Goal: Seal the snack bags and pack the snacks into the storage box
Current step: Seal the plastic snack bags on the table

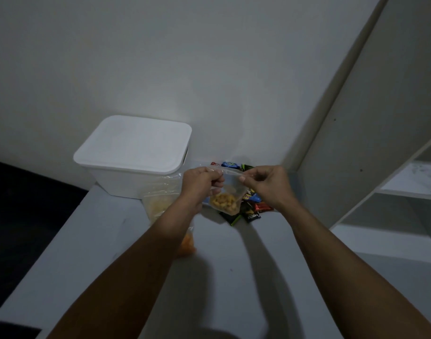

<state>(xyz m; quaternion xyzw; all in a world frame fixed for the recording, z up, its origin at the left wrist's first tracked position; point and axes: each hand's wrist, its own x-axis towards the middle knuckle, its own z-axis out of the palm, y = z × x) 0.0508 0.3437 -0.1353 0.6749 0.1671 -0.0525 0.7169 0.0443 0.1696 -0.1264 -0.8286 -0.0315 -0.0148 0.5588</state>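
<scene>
White storage box, lid on, at the worktop's back left. Left hand and right hand hold snack bag above the worktop, fingers pinched on its top edge. Wrapped snacks lie behind.

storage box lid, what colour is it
White, plain with no pattern; the rectangular plastic storage box lid shows best in the head view.

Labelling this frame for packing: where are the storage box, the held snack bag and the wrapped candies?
storage box [136, 145], head view, middle of its white lid.
snack bag [225, 201], head view, on its yellow contents.
wrapped candies [252, 211], head view, front wrappers.
</scene>
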